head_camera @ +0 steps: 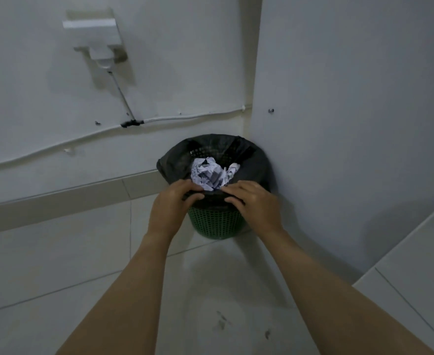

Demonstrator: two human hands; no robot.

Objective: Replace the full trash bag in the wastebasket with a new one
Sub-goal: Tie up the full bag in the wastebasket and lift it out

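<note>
At near rim (pixel 212 193) | both hands' grip pinching black bag (pixel 254 160) — fingertips half-hidden

Dim, soft focus, wide-angle bending at edges.

Green plastic-mesh wastebasket (pixel 215 221), matt black plastic bag (pixel 258 165).

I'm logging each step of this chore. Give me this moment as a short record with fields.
wastebasket: green mesh wastebasket on the tiled floor in a wall corner
liner: black trash bag folded over the rim
contents: crumpled white paper
left hand: left hand on the bag's near edge, fingers curled on it
right hand: right hand beside it, same edge
stage: bag not yet lifted out
</note>
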